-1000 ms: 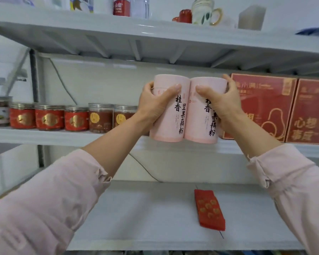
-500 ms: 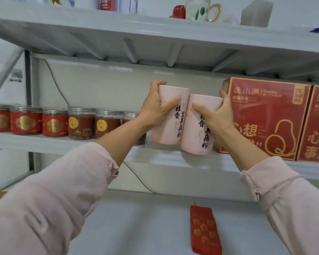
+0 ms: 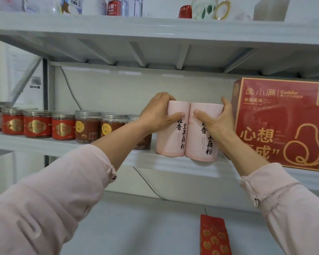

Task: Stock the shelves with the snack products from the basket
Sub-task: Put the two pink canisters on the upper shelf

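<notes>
Two pink paper canisters with black Chinese lettering stand side by side, touching, on the middle shelf [image 3: 173, 163]. My left hand [image 3: 157, 114] grips the left pink canister [image 3: 170, 142] near its top. My right hand [image 3: 215, 120] holds the right pink canister [image 3: 201, 147] the same way. Both canisters rest upright near the shelf's front edge, between a row of jars and a red box. The basket is out of view.
A row of clear jars with red labels [image 3: 37, 124] fills the middle shelf to the left. Large red gift boxes [image 3: 280, 124] stand close on the right. A red packet [image 3: 215, 236] lies on the lower shelf. Bottles and a mug [image 3: 208, 7] sit on the top shelf.
Both hands have lowered the two canisters from mid-air and pushed them inward until they stand on the middle shelf. My view has moved closer to the shelf.
</notes>
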